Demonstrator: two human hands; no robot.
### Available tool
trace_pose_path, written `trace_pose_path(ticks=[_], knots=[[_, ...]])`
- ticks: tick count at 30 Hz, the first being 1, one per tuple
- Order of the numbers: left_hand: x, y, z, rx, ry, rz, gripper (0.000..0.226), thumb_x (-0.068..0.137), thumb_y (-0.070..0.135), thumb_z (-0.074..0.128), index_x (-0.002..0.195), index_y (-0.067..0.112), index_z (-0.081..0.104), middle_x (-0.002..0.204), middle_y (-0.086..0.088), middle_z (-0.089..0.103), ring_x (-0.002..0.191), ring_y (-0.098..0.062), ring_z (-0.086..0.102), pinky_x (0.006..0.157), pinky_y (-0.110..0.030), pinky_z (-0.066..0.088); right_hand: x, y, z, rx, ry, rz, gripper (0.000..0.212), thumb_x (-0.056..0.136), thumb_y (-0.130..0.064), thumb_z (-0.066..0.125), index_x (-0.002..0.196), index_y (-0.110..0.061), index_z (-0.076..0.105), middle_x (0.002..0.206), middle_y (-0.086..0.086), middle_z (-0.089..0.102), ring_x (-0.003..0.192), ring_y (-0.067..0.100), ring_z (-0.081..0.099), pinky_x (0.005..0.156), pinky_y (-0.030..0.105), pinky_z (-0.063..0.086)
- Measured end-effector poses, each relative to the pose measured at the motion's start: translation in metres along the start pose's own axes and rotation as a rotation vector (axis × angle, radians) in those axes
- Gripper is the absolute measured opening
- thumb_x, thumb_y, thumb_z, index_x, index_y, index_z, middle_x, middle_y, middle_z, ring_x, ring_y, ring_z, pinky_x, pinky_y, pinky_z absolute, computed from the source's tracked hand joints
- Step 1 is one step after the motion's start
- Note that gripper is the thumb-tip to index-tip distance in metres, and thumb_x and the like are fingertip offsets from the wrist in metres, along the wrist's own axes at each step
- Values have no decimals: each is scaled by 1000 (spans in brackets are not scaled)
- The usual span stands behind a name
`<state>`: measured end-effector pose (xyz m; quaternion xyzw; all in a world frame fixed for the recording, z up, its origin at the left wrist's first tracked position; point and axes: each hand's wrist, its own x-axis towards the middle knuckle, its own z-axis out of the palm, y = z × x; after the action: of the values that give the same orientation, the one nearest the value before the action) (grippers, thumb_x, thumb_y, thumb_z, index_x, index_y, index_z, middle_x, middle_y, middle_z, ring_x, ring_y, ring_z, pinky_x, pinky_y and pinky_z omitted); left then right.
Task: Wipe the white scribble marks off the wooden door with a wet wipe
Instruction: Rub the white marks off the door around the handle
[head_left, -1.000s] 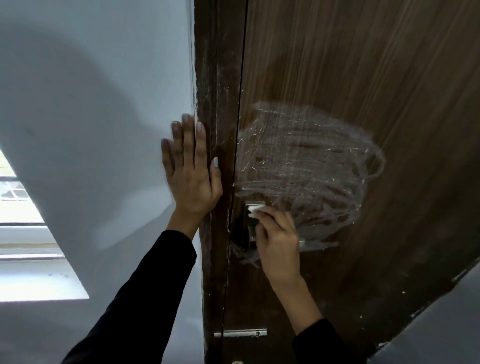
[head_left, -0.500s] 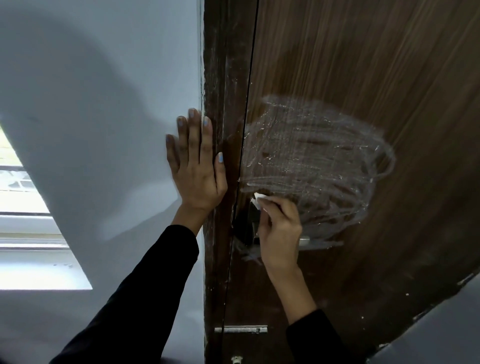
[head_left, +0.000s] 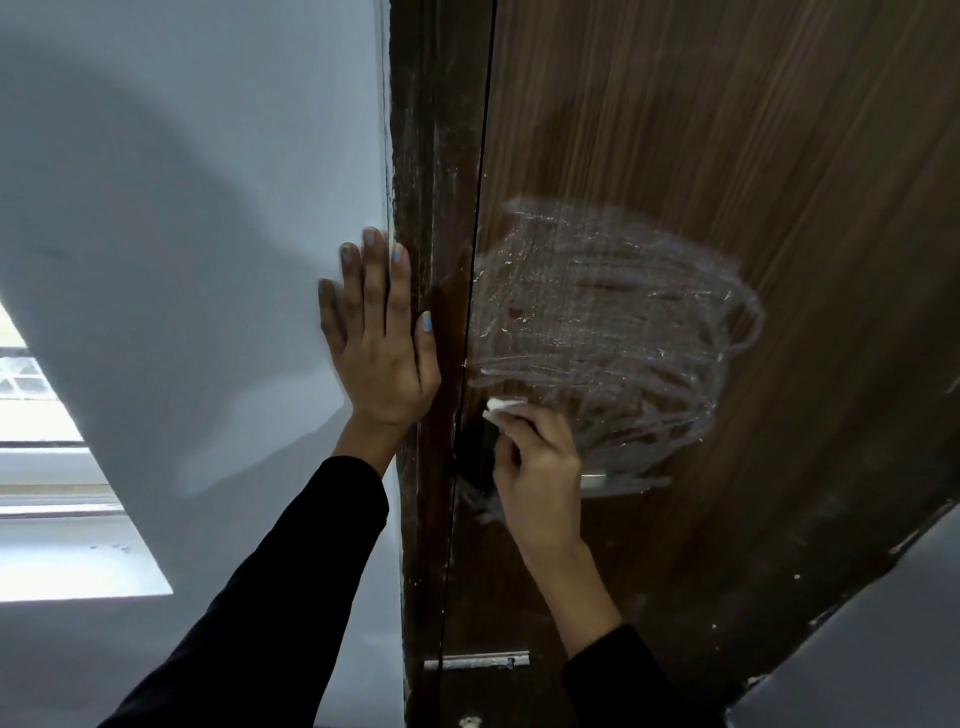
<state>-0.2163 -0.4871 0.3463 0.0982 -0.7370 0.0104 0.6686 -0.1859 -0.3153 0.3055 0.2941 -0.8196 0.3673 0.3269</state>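
A dark wooden door (head_left: 727, 130) fills the right of the head view. A wide patch of white scribble marks (head_left: 602, 322) covers its middle, partly smeared. My right hand (head_left: 540, 467) is shut on a small folded white wet wipe (head_left: 501, 405), which sticks out past the fingertips and presses on the door at the lower left edge of the scribble. My left hand (head_left: 379, 343) lies flat and open on the white wall, its thumb over the door frame (head_left: 426, 208). Both arms wear black sleeves.
A metal door handle (head_left: 595, 479) shows just right of my right hand, partly hidden by it. A small metal latch (head_left: 475, 662) sits lower on the door edge. A bright window (head_left: 47, 467) is at the far left.
My right hand has slid the wipe a little upward along the scribble's lower left edge. My left hand stays flat on the wall; the view has shifted slightly.
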Motion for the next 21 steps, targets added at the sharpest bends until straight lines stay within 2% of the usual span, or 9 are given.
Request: trace_pose_path(ticks=[3,6,9,13,14,15,17,19,21], knots=[[0,0,0,-5,0,3,55,99,31,27,149,10,23,152,-19,31,146,-21,10,121,-42,3,-7,1,-3,-59,-143,75,20,77,3,67,95,-4,71,99,8,65,93,18,62,81,31,56],[-3,0,-1,0,-12,8,55,98,29,29,149,9,24,151,-20,33,146,-23,13,121,-42,3,0,-7,-4,-32,-53,120,18,78,4,66,96,0,70,100,12,63,91,21,63,80,32,56],[-6,-1,0,-1,-24,24,54,98,29,28,148,9,24,151,-20,33,145,-33,20,120,-43,3,-1,-18,1,-53,23,80,18,78,2,68,96,2,69,99,14,62,91,22,60,79,26,55],[-5,-1,0,-18,-19,34,54,99,29,28,149,9,23,151,-20,34,145,-32,20,120,-43,4,-15,-22,12,-240,-236,41,23,80,-1,66,103,0,67,113,12,59,106,23,55,83,30,55],[-5,-1,0,-27,-19,32,53,99,29,28,149,10,23,151,-20,34,146,-31,19,120,-43,4,-15,-22,12,-258,-258,54,23,79,-1,66,103,-1,67,114,12,59,107,22,54,83,29,54],[-6,-1,-1,-32,-17,29,53,99,29,28,149,10,23,151,-20,34,146,-30,18,120,-43,4,-11,-21,11,-249,-219,69,22,76,1,68,98,-1,68,109,12,61,103,23,57,82,28,55],[-7,-2,-1,-47,-16,20,53,100,29,28,149,11,23,151,-19,34,149,-24,11,120,-43,4,-4,-21,10,-172,-40,94,21,69,7,72,89,1,70,96,14,65,90,23,62,79,26,55],[-8,-3,-1,-61,-26,15,53,100,30,28,150,12,21,151,-18,32,149,-20,5,120,-44,4,-3,-22,13,-143,99,63,21,68,9,71,88,3,70,92,13,66,86,21,60,81,21,50],[-12,-2,-2,-73,-44,22,53,101,29,28,151,13,19,152,-18,32,149,-22,7,120,-44,3,-11,-21,18,-174,45,18,17,69,7,71,86,3,71,91,12,67,87,20,60,83,24,52]])
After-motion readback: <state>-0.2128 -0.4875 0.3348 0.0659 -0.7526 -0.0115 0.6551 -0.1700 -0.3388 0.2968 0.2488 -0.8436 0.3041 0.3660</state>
